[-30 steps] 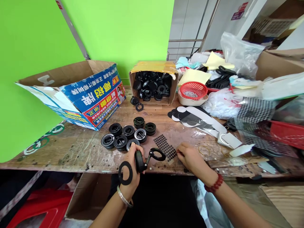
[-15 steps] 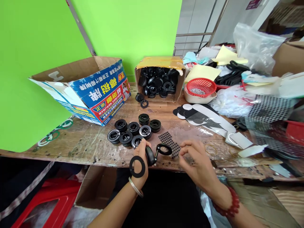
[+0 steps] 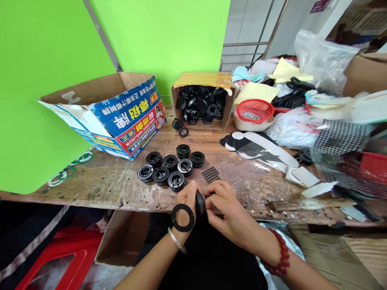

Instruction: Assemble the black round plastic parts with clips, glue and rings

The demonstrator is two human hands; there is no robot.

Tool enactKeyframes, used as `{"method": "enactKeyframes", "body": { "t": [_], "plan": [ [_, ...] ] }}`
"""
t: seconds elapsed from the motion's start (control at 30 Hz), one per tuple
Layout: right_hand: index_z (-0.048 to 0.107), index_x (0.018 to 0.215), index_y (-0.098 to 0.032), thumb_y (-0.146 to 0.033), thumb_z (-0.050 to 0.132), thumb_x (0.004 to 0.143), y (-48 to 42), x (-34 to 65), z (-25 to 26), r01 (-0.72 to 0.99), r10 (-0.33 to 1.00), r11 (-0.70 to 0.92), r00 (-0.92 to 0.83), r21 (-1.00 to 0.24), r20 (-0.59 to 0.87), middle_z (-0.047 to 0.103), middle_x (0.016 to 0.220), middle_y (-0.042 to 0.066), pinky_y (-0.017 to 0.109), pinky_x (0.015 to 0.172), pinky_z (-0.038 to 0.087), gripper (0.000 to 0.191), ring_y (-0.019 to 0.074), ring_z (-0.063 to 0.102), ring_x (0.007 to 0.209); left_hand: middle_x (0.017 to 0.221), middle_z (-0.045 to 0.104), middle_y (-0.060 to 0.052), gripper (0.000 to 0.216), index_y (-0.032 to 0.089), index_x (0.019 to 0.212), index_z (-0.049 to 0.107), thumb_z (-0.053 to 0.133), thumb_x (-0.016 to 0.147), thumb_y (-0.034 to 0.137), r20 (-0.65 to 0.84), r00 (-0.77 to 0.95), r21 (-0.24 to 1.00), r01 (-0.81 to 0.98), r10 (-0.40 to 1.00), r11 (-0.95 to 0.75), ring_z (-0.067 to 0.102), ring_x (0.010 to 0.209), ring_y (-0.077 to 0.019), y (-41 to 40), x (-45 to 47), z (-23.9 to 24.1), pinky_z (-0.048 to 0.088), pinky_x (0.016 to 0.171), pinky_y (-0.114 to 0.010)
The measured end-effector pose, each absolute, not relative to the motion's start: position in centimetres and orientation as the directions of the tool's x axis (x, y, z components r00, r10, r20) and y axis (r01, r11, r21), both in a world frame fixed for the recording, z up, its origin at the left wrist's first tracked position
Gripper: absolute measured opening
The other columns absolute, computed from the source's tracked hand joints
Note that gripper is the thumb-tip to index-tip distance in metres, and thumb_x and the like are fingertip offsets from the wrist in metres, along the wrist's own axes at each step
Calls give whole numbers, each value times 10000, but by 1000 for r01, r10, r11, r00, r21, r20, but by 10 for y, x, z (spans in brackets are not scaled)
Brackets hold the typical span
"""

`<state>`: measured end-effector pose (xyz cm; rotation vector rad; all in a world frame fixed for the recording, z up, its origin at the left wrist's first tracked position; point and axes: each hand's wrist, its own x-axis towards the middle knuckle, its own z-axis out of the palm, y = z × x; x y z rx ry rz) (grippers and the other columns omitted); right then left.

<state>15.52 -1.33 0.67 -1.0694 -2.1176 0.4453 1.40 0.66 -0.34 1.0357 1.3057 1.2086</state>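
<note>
Disc point(image 3: 199, 206): held on edge over the near rim of the bench point(image 3: 105, 185); right face hidden by fingers.
Left hand point(image 3: 188, 196): fingers closed on the disc.
Flat ring point(image 3: 183, 229): at the left hand's back; means of hold unclear.
Right hand point(image 3: 224, 206): fingers curled in at the disc, apart from it half a second ago; cannot tell what they pinch.
Hinged ring: visible earlier, now hidden.
Dot sheet point(image 3: 211, 175): lower part now covered by the right hand.
</note>
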Motion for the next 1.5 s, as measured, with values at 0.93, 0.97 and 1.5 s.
{"method": "enactKeyframes", "body": {
  "t": [0.93, 0.97, 1.5],
  "plan": [
    [663, 706, -168, -124, 594, 794, 36, 215, -42, 938, 952, 296, -272, -182, 142, 659, 952, 100, 416, 906, 312, 120, 266, 490, 994, 455, 380, 57, 515, 198, 621, 509, 517, 844, 662, -182, -121, 962, -228, 976, 151, 355, 388, -91, -7, -4, -12, 278, 371, -208],
    [663, 718, -163, -125, 595, 791, 35, 212, -42, 947, 951, 290, -270, -139, 148, 655, 937, 106, 420, 905, 312, 106, 269, 488, 978, 457, 375, 58, 508, 200, 625, 511, 518, 843, 659, -192, -116, 959, -235, 975, 160, 356, 386, -93, -7, -4, -13, 271, 361, -206],
    [534, 786, -210, -76, 553, 835, -11, 169, 14, 528, 723, 684, -403, -503, 561, 567, 977, 49, 379, 904, 419, 144, 207, 500, 1003, 464, 373, 51, 592, 200, 530, 506, 552, 722, 759, -166, -111, 983, -103, 980, 155, 329, 427, -92, -15, 0, 3, 283, 422, -230]
  ]
}}
